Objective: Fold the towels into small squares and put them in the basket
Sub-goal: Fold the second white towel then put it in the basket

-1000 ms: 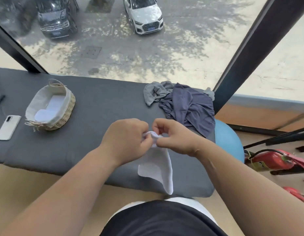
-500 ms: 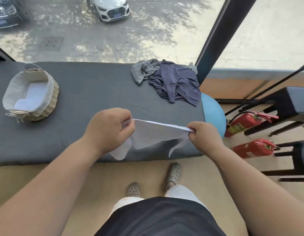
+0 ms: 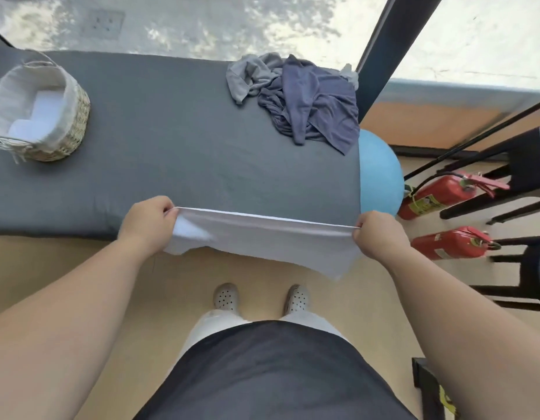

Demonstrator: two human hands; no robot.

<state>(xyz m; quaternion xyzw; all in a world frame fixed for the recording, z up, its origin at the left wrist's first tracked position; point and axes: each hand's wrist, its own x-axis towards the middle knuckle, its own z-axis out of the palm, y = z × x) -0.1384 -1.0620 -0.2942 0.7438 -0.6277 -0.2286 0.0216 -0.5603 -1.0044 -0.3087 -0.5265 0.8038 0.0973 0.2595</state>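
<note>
A white towel (image 3: 262, 239) is stretched taut between my hands, hanging over the near edge of the grey padded table (image 3: 178, 140). My left hand (image 3: 146, 221) pinches its left corner and my right hand (image 3: 376, 234) pinches its right corner. A woven basket (image 3: 78, 116) with a white liner stands at the table's far left, with folded white towels (image 3: 41, 115) inside. A crumpled pile of grey and dark blue towels (image 3: 302, 98) lies at the table's far right.
A blue ball (image 3: 379, 174) sits off the table's right end. Two red fire extinguishers (image 3: 444, 195) lie on the floor to the right, beside black furniture legs (image 3: 511, 183). A dark window post (image 3: 387, 47) rises behind the towel pile.
My hands have drawn far apart, spreading the bunched white towel out flat and taut. The view has tilted down toward my feet.
</note>
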